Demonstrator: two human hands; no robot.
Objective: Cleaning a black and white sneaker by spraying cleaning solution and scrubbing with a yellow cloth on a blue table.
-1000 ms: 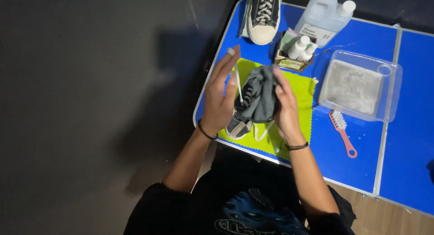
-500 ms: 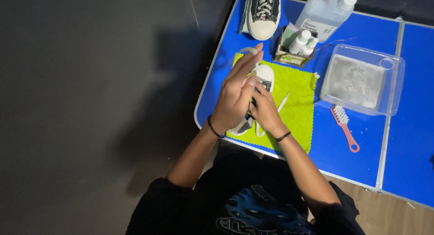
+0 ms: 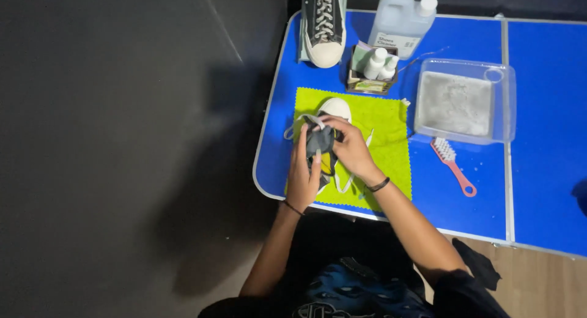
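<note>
Both hands met over a small dark canvas sneaker with a white rubber toe cap [image 3: 335, 107], which lay on a lime-green square cloth [image 3: 385, 131] spread on the blue folding surface [image 3: 477, 189]. The left hand [image 3: 303, 174] lay flat along the sneaker's side, fingers extended and pressed against it. The right hand [image 3: 351, 148] was curled around a crumpled grey rag [image 3: 318, 140], pinning it to the shoe's upper. White laces [image 3: 342, 184] trailed loose over the cloth. A pink-handled brush [image 3: 451, 166] lay near a clear plastic tub of cloudy water [image 3: 463, 103].
</note>
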